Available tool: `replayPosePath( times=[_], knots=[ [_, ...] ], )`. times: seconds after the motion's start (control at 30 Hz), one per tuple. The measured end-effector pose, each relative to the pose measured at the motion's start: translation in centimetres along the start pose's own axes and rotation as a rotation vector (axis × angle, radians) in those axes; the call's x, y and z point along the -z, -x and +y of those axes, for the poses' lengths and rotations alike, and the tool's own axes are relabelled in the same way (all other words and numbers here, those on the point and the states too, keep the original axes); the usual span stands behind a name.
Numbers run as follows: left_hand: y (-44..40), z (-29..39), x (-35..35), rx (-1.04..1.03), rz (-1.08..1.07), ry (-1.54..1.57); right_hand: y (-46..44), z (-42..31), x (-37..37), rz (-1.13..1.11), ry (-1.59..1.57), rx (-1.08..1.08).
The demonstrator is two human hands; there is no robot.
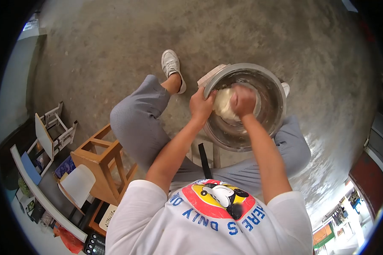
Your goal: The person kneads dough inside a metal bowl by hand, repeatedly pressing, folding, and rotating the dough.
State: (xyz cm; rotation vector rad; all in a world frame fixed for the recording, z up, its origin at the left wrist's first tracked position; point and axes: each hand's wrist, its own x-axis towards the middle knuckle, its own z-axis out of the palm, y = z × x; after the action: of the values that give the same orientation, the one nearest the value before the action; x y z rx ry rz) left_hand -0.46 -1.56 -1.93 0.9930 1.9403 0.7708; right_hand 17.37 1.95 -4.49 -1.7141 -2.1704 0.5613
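Shirt [166,225], left hand [201,105] on bowl [271,123], right [244,100] on dough [224,103]

The one camera sits on the person's head and looks down, with a bit of a forward look. The white shirt [153,225] is close to it, at the near side. The metal bowl [276,89] is a little farther off, right of the middle, and the camera sees into it from above. The gray floor [127,38] fills the far side. The view is very wide and round, with dark corners, and takes in a wooden stool [89,158] at the left.
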Motion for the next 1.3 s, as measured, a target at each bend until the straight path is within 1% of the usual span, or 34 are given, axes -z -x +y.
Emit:
replayPosePath(
  times=[0.03, 0.13, 0.23, 0.33, 0.37, 0.4, 0.47, 0.5, 0.57, 0.67, 0.77, 0.87, 0.97, 1.07, 1.17, 1.27, 1.3],
  knots=[
    [0.0, -0.1, 0.0, -0.005, -0.005, 0.005, -1.4, 0.8, -0.4, 0.004, -0.065, -0.066],
    [-0.9, 0.1, -0.2, -0.033, 0.005, -0.031, -6.0, 1.8, -0.1, -0.163, -0.011, -0.284],
    [-0.2, -0.3, 0.0, -0.030, 0.013, -0.021, -6.3, 1.6, 0.1, -0.187, -0.088, -0.280],
    [-0.3, 0.6, 0.2, 0.006, -0.001, -0.024, -5.9, 2.8, 1.6, -0.419, -0.286, -0.259],
    [0.0, 0.7, 0.3, 0.029, -0.015, -0.043, -5.6, 4.2, 1.4, -0.453, -0.395, -0.237],
    [0.1, 0.9, 0.4, 0.027, -0.021, -0.045, -5.4, 3.6, 2.3, -0.500, -0.367, -0.289],
    [0.2, 1.3, 0.6, 0.024, -0.026, -0.046, -4.9, 0.1, 5.3, -0.595, -0.309, -0.385],
    [0.3, 1.1, 0.5, 0.011, -0.007, -0.051, -3.9, -2.0, 5.5, -0.575, -0.214, -0.388],
    [0.2, 0.4, 0.1, -0.014, 0.028, -0.065, -0.4, -6.9, 4.0, -0.342, 0.225, -0.293],
    [0.4, 0.7, 0.5, -0.024, 0.042, -0.093, 5.0, -9.3, 1.8, -0.172, 0.459, -0.012],
    [0.2, -0.3, -0.2, -0.057, 0.059, -0.090, 9.4, -8.2, 0.8, 0.124, 0.353, 0.139],
    [0.7, 0.7, 0.2, 0.026, 0.004, -0.103, 10.0, -6.5, 0.4, 0.197, 0.339, 0.221],
    [0.8, 0.6, 0.1, 0.012, 0.011, -0.094, 8.3, -5.5, -0.2, 0.158, 0.295, 0.245],
    [0.4, 0.6, -0.2, 0.040, -0.029, -0.036, 6.2, -3.8, -0.4, 0.145, 0.218, 0.292],
    [0.4, 0.1, -0.5, -0.016, -0.009, -0.011, 4.1, -2.3, -0.1, 0.089, 0.199, 0.353],
    [0.5, 0.1, -0.5, -0.050, -0.009, 0.018, 1.8, -0.8, -0.1, -0.022, 0.205, 0.362],
    [0.6, 0.1, -0.5, -0.046, -0.020, 0.005, 0.8, -0.8, 0.7, -0.152, 0.199, 0.296]
  ],
)
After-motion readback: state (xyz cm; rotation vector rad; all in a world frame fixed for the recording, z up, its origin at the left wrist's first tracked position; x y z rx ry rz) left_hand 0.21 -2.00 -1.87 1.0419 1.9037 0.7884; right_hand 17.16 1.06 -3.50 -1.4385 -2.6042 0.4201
